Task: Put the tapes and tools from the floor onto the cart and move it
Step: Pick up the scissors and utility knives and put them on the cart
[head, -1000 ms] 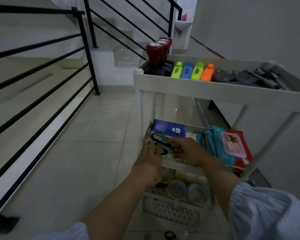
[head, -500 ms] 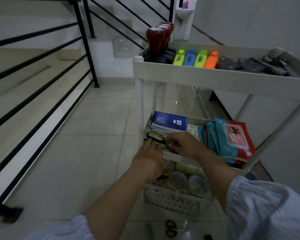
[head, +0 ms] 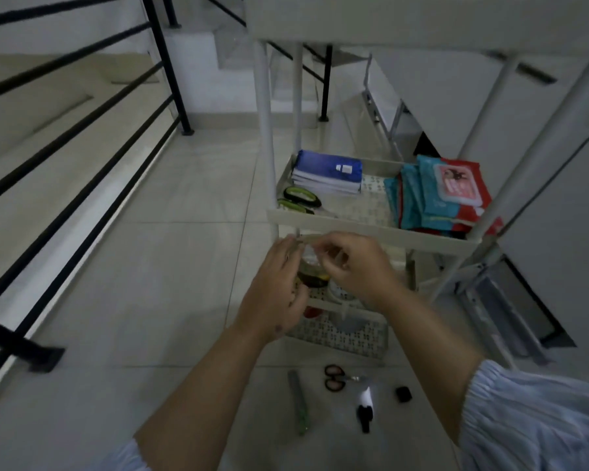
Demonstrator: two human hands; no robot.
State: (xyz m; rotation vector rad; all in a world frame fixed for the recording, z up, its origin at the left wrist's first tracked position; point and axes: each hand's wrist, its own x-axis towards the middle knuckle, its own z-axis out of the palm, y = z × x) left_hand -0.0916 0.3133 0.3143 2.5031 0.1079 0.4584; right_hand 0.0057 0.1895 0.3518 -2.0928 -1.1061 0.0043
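The white three-tier cart (head: pixel 354 229) stands ahead of me. Green-and-black scissors (head: pixel 301 198) lie at the left front of its middle shelf. My left hand (head: pixel 276 290) and my right hand (head: pixel 351 266) hover close together just below that shelf's front rim, in front of the bottom basket. Their fingers are loosely curled and blurred, and I see nothing held in them. Tape rolls (head: pixel 315 280) sit in the bottom basket, partly hidden by my hands. On the floor near me lie red-handled scissors (head: pixel 335 377), a green cutter (head: pixel 298 399), a black-and-white tool (head: pixel 366 406) and a small black piece (head: pixel 403 393).
The middle shelf also carries a stack of blue notebooks (head: pixel 327 171) and wipe packs (head: pixel 439 192). A black stair railing (head: pixel 82 130) runs along the left, with tiled floor between it and the cart. A grey wall and a folded metal frame (head: pixel 497 300) lie to the right.
Both hands have let go of the green-and-black scissors on the middle shelf and drawn back below its rim. My head has tilted down, bringing the floor tools into view.
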